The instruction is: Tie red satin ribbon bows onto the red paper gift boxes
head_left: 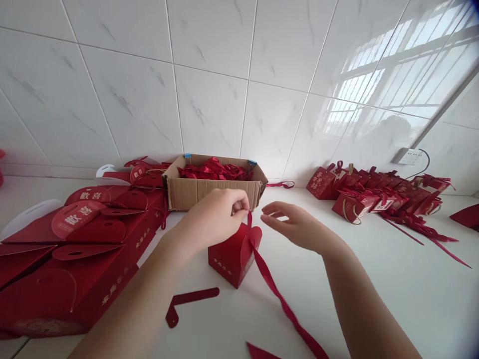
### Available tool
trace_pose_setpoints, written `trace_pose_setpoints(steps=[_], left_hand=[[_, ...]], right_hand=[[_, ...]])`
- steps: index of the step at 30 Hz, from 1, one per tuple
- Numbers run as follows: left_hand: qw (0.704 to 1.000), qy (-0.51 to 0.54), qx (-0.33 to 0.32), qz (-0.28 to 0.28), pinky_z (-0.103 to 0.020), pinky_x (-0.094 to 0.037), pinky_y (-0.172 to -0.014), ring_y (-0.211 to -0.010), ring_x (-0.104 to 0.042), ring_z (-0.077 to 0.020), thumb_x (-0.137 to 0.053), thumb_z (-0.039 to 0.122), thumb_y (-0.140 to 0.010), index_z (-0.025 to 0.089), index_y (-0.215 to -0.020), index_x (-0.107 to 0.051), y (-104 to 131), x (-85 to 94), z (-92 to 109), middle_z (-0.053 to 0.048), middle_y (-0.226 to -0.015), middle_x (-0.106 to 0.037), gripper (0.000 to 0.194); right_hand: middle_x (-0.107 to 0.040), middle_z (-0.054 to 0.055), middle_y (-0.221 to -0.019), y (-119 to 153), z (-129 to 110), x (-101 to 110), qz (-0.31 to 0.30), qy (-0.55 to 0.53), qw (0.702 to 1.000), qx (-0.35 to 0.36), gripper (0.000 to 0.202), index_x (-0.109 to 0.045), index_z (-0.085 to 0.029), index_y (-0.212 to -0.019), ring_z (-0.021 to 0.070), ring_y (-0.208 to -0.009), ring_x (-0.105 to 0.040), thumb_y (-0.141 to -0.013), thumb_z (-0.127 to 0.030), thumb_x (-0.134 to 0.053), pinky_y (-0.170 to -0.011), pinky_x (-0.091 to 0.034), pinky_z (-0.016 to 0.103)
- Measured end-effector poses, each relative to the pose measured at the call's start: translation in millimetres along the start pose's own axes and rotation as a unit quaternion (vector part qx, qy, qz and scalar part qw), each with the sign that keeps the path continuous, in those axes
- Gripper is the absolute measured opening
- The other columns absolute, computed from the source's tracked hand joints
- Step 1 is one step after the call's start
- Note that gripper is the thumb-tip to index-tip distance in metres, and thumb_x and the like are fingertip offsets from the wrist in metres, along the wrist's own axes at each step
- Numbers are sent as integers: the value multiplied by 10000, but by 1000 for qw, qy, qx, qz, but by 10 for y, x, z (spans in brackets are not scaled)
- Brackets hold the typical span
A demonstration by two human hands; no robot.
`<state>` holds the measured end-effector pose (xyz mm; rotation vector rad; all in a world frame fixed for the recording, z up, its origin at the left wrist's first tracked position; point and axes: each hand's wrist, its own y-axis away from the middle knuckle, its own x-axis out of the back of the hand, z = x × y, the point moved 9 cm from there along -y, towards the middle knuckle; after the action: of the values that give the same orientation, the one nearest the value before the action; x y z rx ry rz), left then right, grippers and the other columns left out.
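Note:
A small red gift box [229, 255] stands on the white counter in front of me. My left hand [227, 212] is over its top, thumb and forefinger pinched on a red ribbon [275, 289]. From the box's top flap the ribbon trails down the right side toward the counter's near edge. Just right of the box, my right hand [288, 219] hovers with fingers apart and nothing in them. Left of the box's base lies a dark red paper strip [192, 297], folded at an angle.
Larger red boxes [127, 269] crowd the left. Behind the gift box, a cardboard box [202, 194] holds red ribbons [215, 169]. Several small gift boxes [350, 204] and loose ribbons [419, 227] lie at the right, near a power strip [408, 156]. A tiled wall [209, 114] closes the back.

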<state>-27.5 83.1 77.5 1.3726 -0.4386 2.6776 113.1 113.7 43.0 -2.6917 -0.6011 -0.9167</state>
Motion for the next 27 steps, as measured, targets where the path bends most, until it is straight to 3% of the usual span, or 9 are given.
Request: trace_pose_setpoints(steps=[2, 4, 6, 9, 13, 16, 20, 24, 27], left_hand=[[997, 42, -32, 64, -247, -444, -534, -624, -595, -138, -471, 340, -859, 239, -795, -587, 36, 151, 124, 19, -726, -660, 167], [989, 77, -62, 107, -238, -480, -601, -694, -619, -138, -489, 315, -863, 228, -809, -594, 80, 256, 238, 16, -759, -664, 147], [983, 98, -83, 129, -231, -496, -631, -718, -626, -136, -502, 298, -863, 217, -811, -603, 120, 316, 323, 12, -770, -666, 139], [981, 115, -87, 127, -235, -509, -657, -732, -634, -139, -514, 312, -861, 215, -835, -612, 144, 335, 343, 9, -780, -670, 140], [994, 72, -19, 81, -262, -506, -643, -758, -646, -168, -531, 408, -835, 253, -948, -601, 96, 246, 108, 2, -862, -684, 204], [998, -18, 55, -7, -272, -473, -556, -730, -645, -192, -526, 466, -794, 274, -976, -599, 36, 55, -173, -19, -941, -687, 274], [977, -124, 123, -124, -281, -433, -509, -727, -644, -230, -581, 407, -690, 259, -891, -624, -4, -181, -472, -53, -993, -684, 254], [975, -118, 138, -127, -280, -432, -504, -711, -647, -225, -551, 395, -709, 258, -919, -608, -46, -198, -562, -65, -1024, -680, 257], [981, -91, 119, -123, -275, -445, -522, -719, -650, -213, -508, 409, -749, 274, -952, -598, -62, -206, -540, -55, -1061, -672, 260]], right_hand=[[-615, 65, -1193, 14, -146, -27, -29, -90, 994, 57, 340, -629, -255, -1111, 222, -1088, -568, -849, -464, -569, -907, -460, 366], [-640, 61, -1145, 28, -284, -98, -69, -176, 976, 106, 318, -624, -243, -1117, 208, -1081, -581, -861, -426, -577, -938, -454, 377], [-672, 53, -1028, 32, -355, -148, -84, -234, 960, 128, 255, -643, -220, -1039, 198, -1003, -615, -856, -392, -598, -903, -477, 376], [-684, 39, -895, 31, -364, -111, -49, -251, 957, 134, 191, -667, -198, -917, 185, -894, -636, -839, -367, -628, -846, -497, 362], [-687, 34, -840, 117, -386, 168, 43, -233, 958, 164, 158, -693, -204, -861, 179, -851, -635, -841, -348, -631, -811, -503, 339], [-690, 28, -805, 252, -398, 465, 117, -240, 945, 189, 116, -697, -216, -819, 178, -827, -640, -836, -317, -642, -803, -509, 339], [-683, 16, -805, 531, -383, 890, 224, -266, 909, 228, 86, -701, -227, -802, 165, -797, -637, -838, -264, -633, -804, -508, 342], [-638, 31, -758, 845, -366, 1251, 316, -290, 858, 284, 166, -708, -217, -802, 161, -742, -624, -852, -204, -550, -733, -504, 323], [-534, 18, -665, 886, -307, 1350, 336, -343, 829, 286, 211, -700, -200, -722, 135, -636, -562, -824, -182, -516, -630, -472, 297]])
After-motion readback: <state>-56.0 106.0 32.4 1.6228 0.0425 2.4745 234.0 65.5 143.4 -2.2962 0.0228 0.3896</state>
